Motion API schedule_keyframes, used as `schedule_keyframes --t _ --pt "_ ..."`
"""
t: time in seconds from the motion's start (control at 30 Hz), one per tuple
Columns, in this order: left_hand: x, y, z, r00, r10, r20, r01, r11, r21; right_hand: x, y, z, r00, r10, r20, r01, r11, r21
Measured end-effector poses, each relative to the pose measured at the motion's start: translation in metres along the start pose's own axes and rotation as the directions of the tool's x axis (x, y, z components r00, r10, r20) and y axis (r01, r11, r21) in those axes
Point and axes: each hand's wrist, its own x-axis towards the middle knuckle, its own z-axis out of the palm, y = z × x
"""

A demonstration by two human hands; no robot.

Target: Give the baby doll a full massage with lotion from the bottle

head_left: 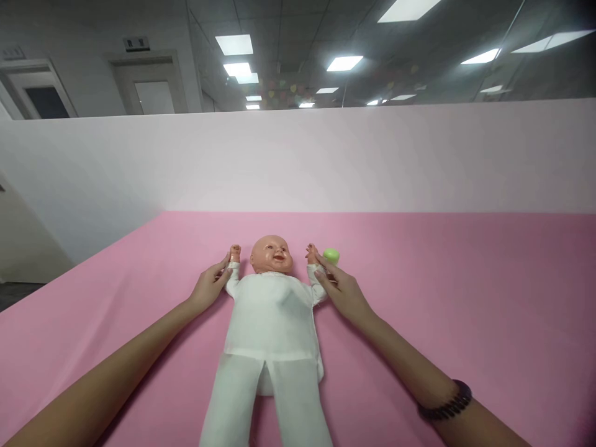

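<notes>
Head view: a baby doll [274, 316] in a white cloth suit could be tugged askew if one hand pulled its arm harder than the other, since its limbs probably give easily. A strong pull might also strain the sleeve seams, and fingers slipping off the small wrists would likely let the arms drop. The rounded light-green object [331, 255], just beyond the right fingers, could be knocked and perhaps roll if that hand swung outward. The pink cover [465, 341] might ruck up if the doll were dragged across it.

The doll lies face up between the two hands, from the centre of the frame down past its bottom edge, head uppermost and arms bent up on either side. The left hand [212, 285], left of centre, grasps the doll's wrist and sleeve cuff between thumb and fingers. The right hand [344, 290], right of centre, grips the opposite forearm, thumb on the sleeve, fingertips near the doll's palm; whether they touch the green object is unclear.
</notes>
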Motion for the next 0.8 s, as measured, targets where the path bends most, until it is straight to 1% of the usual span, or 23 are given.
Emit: schedule_keyframes --t 0.1,0.17,0.27,0.37,0.5,0.6,0.67,0.73,0.8 --pt "0.002 -0.001 0.001 1.0 0.018 0.026 -0.02 0.994 0.111 0.003 0.001 0.002 0.997 -0.05 0.056 0.054 0.996 -0.076" --pt "0.003 -0.001 0.001 0.998 0.021 0.058 -0.028 0.991 0.134 0.004 0.003 0.004 0.996 -0.043 0.075 0.049 0.995 -0.083" --pt "0.006 -0.002 0.002 0.995 0.027 0.091 -0.039 0.99 0.134 0.006 0.008 0.006 0.996 0.001 0.088 0.005 0.997 -0.072" --pt "0.009 -0.004 0.005 0.992 0.047 0.117 -0.058 0.994 0.09 0.008 0.011 0.007 0.993 0.032 0.109 -0.025 0.998 -0.06" --pt "0.012 -0.008 0.008 0.985 0.058 0.16 -0.053 0.998 -0.035 0.009 0.013 0.006 0.991 0.061 0.123 -0.057 0.998 -0.031" --pt "0.012 -0.009 0.008 0.988 0.026 0.154 0.002 0.984 -0.178 0.009 0.013 0.006 0.992 0.062 0.109 -0.067 0.997 0.04" --pt "0.01 -0.008 0.006 0.989 -0.03 0.143 0.073 0.95 -0.304 0.009 0.012 0.006 0.994 0.08 0.075 -0.088 0.99 0.109" --pt "0.006 -0.005 0.002 0.987 -0.099 0.123 0.142 0.897 -0.419 0.009 0.01 0.005 0.996 0.08 0.043 -0.086 0.979 0.184" --pt "0.003 -0.001 -0.003 0.984 -0.154 0.09 0.179 0.848 -0.499 0.008 0.007 0.003 0.997 0.074 0.01 -0.074 0.962 0.264"
